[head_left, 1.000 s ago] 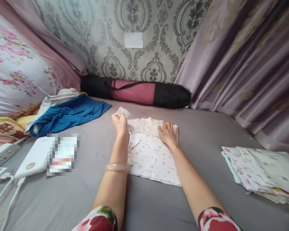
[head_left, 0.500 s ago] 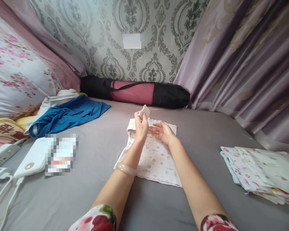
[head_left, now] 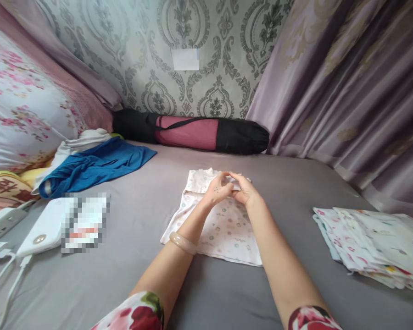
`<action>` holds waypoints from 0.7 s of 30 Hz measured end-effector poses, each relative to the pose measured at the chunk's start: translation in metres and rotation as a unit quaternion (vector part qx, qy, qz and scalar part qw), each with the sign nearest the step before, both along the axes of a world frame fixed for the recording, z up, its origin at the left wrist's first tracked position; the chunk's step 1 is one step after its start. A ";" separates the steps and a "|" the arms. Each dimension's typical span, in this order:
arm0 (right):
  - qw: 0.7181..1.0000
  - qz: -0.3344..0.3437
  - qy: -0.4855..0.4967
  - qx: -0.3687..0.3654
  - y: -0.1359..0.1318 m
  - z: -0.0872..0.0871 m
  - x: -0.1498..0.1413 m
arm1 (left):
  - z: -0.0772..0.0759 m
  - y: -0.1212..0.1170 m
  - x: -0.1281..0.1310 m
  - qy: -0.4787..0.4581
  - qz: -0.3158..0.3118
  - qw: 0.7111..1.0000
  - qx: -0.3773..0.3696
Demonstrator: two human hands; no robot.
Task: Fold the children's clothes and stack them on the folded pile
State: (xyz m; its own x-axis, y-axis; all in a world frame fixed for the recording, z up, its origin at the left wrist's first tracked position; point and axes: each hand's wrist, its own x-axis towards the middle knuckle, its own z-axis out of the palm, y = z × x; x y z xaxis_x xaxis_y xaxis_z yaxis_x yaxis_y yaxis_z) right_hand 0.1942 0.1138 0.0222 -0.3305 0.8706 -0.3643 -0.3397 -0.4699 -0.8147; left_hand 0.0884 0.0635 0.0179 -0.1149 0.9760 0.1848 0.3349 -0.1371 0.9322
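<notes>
The white print shirt (head_left: 223, 231) lies on the gray bedsheet (head_left: 117, 261). L hand (head_left: 217, 190) & R hand (head_left: 247, 191) curl in close by its top; can't tell if they pinch. Prob. best w/ soft tips, b/c tugs could make lumps.

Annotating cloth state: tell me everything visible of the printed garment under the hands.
The garment is white with small pastel motifs, a thin, soft-looking fabric. It lies mostly flat on the grey sheet, its far part folded over, its near edge slightly curved. The left hand and right hand meet over the far part, partly hiding it.
</notes>
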 end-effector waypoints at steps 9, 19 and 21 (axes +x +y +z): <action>0.989 -0.065 -0.123 0.048 0.001 0.004 0.008 | -0.019 -0.001 -0.073 0.271 0.182 0.938 -0.115; 0.897 -0.050 -0.397 0.187 0.019 -0.020 0.034 | -0.026 -0.009 -0.077 0.383 0.124 0.897 -0.181; 0.843 -0.033 -0.483 0.233 0.020 -0.023 0.040 | -0.026 -0.008 -0.078 0.376 0.124 0.900 -0.184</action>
